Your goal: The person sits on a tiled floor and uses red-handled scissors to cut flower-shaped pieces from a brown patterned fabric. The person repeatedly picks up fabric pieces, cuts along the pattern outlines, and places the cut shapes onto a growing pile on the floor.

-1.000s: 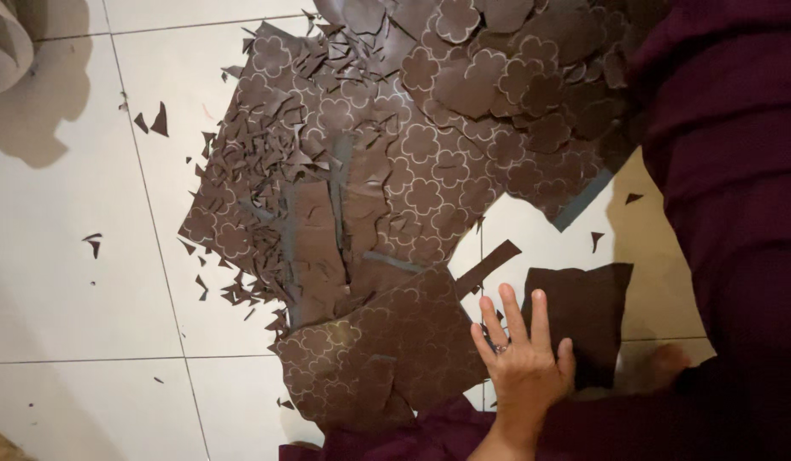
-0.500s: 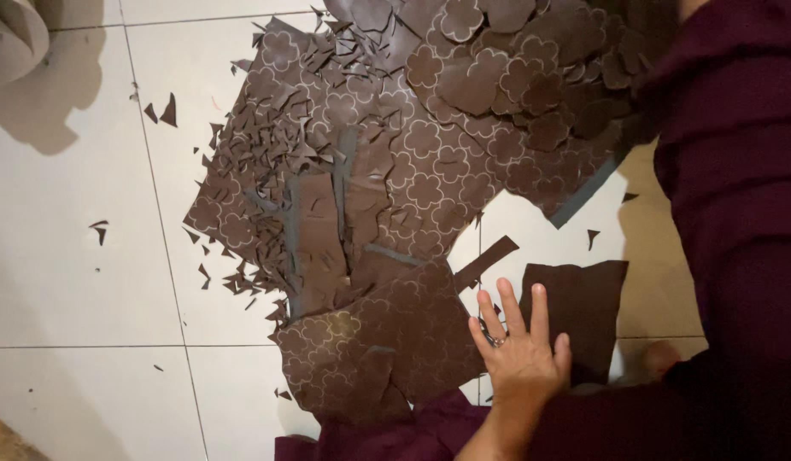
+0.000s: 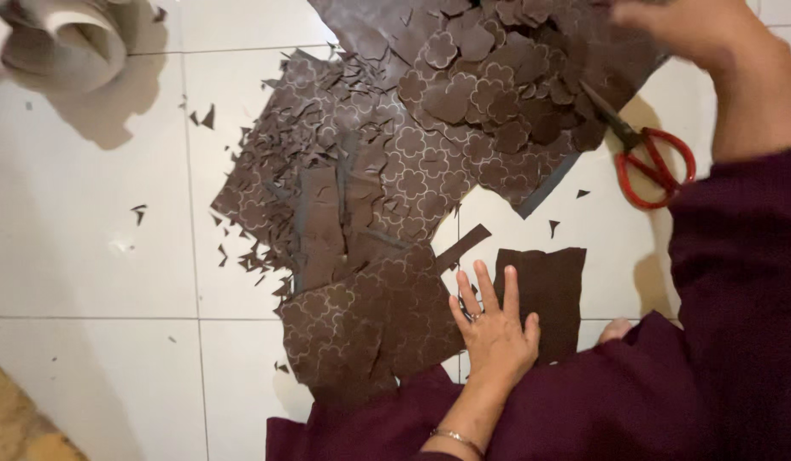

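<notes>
My left hand (image 3: 495, 331) lies flat on the white tile floor with its fingers spread. It rests between a brown sheet marked with flower outlines (image 3: 370, 333) and a plain brown piece (image 3: 553, 290), overlapping the edges of both. My right hand (image 3: 690, 30) reaches to the top edge, over a heap of cut brown flower shapes (image 3: 481, 94). It is blurred and its grip is unclear. Red-handled scissors (image 3: 660, 162) lie on the floor under that forearm, blades toward the heap.
Larger brown sheets with cut-out holes (image 3: 344, 179) cover the middle of the floor, with several small scraps (image 3: 259, 252) along their left edge. A narrow brown strip (image 3: 464, 248) lies above my left hand. A curled white roll (image 3: 62, 43) sits top left.
My right arm has lifted up and away to the top right, uncovering the scissors. My left hand has stayed flat in the same spot.
</notes>
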